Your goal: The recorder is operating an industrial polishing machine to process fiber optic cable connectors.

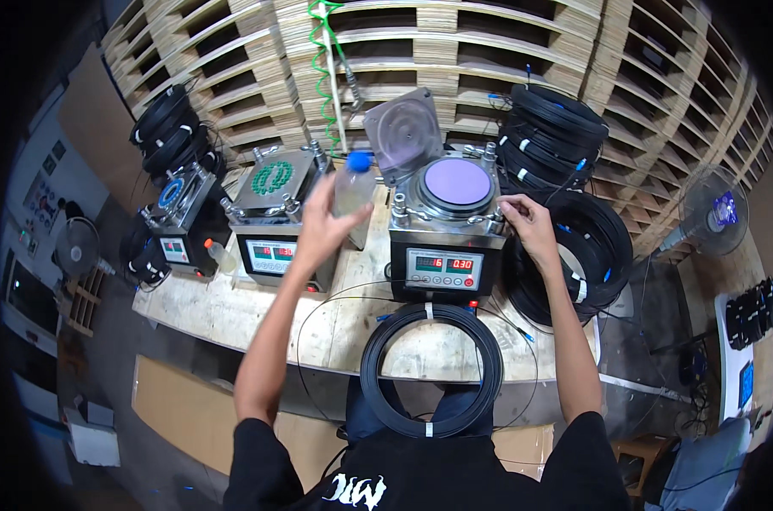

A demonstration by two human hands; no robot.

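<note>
In my raised left hand (322, 223) is a clear squeeze bottle (354, 189) with a blue cap, held upright and a little blurred by motion. It is just left of a fibre polishing machine (399, 268) with a red digital display. A round purple polishing pad (457, 181) lies on top of that machine. My right hand (533, 228) is at the machine's right corner by a metal clamp post (497, 223), fingers bent together; whatever is between them is hidden. Behind the pad, a square transparent plate (403, 132) stands tilted up.
A black cable coil (372, 370) rests at the table's front edge by my lap. Two more machines (275, 183) stand left, with an orange-capped bottle (222, 255) between them. Stacked black coils (552, 128) stand right; a green spiral hose (321, 68) hangs behind.
</note>
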